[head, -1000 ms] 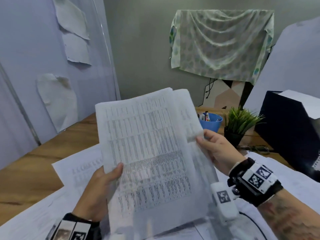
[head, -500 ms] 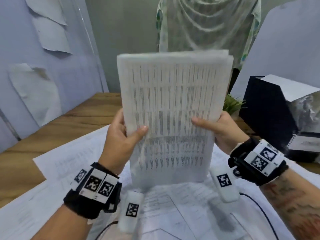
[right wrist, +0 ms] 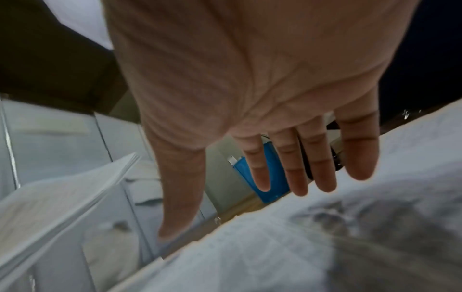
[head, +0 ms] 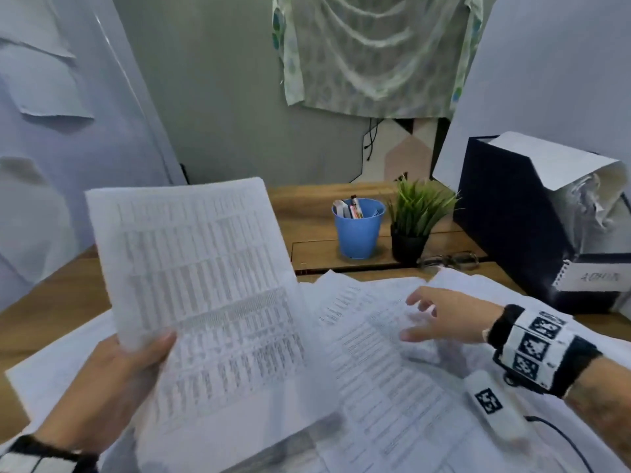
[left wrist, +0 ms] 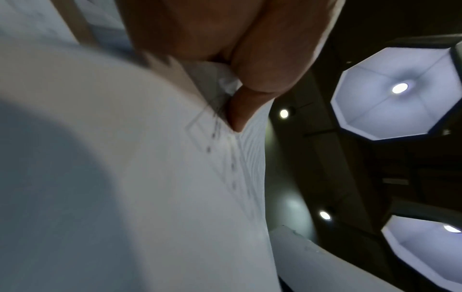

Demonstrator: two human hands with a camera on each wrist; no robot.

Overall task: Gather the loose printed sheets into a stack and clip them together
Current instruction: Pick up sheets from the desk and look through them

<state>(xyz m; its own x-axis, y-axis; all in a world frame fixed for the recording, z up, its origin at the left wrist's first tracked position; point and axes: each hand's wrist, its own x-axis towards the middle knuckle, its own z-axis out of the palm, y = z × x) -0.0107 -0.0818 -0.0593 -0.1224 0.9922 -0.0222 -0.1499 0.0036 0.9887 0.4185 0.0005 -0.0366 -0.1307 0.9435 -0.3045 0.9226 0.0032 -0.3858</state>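
Observation:
My left hand (head: 136,356) grips a stack of printed sheets (head: 201,285) by its lower left edge and holds it upright above the desk. In the left wrist view the thumb (left wrist: 240,114) presses on the stack of sheets (left wrist: 150,177). My right hand (head: 433,319) hovers with straight, spread fingers over the loose printed sheets (head: 392,370) lying on the desk to the right. The right wrist view shows the open right hand (right wrist: 250,177), the loose sheets (right wrist: 300,237) below it and the held stack (right wrist: 62,197) at the left. No clip is visible.
A blue pen cup (head: 358,228) and a small potted plant (head: 416,220) stand at the back of the wooden desk (head: 51,302). Glasses (head: 447,260) lie behind the papers. A dark box (head: 532,216) with paper stands at the right. More sheets (head: 51,373) lie at the left.
My right hand has let go of the stack and moved right and down over the loose sheets. The left hand now holds the stack alone, shifted to the left and tilted.

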